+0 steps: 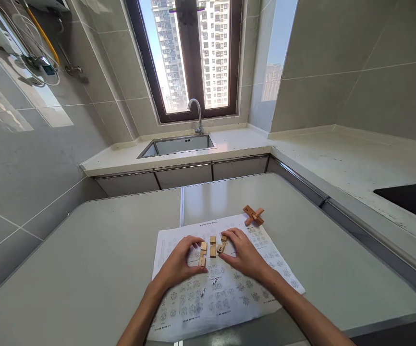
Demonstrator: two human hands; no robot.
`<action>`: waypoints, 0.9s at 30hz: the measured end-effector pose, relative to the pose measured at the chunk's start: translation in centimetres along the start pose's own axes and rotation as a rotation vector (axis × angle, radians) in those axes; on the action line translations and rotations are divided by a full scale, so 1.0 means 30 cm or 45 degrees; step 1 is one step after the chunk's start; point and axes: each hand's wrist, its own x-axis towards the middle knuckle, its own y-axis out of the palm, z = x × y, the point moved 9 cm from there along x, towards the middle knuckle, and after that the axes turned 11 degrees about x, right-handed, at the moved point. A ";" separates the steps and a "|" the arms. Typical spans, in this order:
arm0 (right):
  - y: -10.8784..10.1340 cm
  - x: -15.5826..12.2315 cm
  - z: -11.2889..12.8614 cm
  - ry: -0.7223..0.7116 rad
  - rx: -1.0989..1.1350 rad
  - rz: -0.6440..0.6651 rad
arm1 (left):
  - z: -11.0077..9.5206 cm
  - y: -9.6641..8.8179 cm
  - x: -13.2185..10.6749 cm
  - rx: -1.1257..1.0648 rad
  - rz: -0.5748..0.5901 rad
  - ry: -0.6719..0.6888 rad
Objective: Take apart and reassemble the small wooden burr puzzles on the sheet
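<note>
Three notched wooden puzzle pieces are over a printed instruction sheet (189, 307). My left hand (181, 262) grips the left wooden puzzle piece (203, 248) by its two ends, between thumb and fingers. Between my hands lies the middle wooden puzzle piece (213, 251), touched by neither hand. The right wooden puzzle piece (220, 248), marked with a dark figure, is tilted and pinched by my right hand (242, 252). Beyond my right hand, a partly joined cross of darker wooden pieces (254, 216) rests at the sheet's far right corner.
The sheet lies on a pale table (103, 259) with a seam down its middle. Past the table's far edge is a counter (244, 139) with a sink (179, 144) and a tap (198, 115) under a window. Another counter (337, 158) runs along the right, with a black hob (413, 199).
</note>
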 end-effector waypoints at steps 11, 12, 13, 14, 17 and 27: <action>0.032 0.013 -0.020 0.375 1.052 0.061 | -0.005 0.044 -0.004 -0.140 -0.126 -0.098; 0.040 0.012 -0.017 0.398 1.123 0.091 | -0.007 0.050 -0.004 -0.145 -0.122 -0.097; 0.044 0.011 -0.013 0.408 1.152 0.110 | -0.009 0.055 -0.004 -0.147 -0.116 -0.098; 0.047 0.011 -0.009 0.410 1.157 0.129 | -0.010 0.059 -0.004 -0.145 -0.111 -0.097; 0.069 0.007 0.020 0.387 1.170 0.256 | -0.013 0.069 -0.006 -0.133 -0.099 -0.093; 0.072 -0.007 0.034 0.287 0.864 0.230 | -0.044 0.081 -0.024 -0.030 -0.089 -0.115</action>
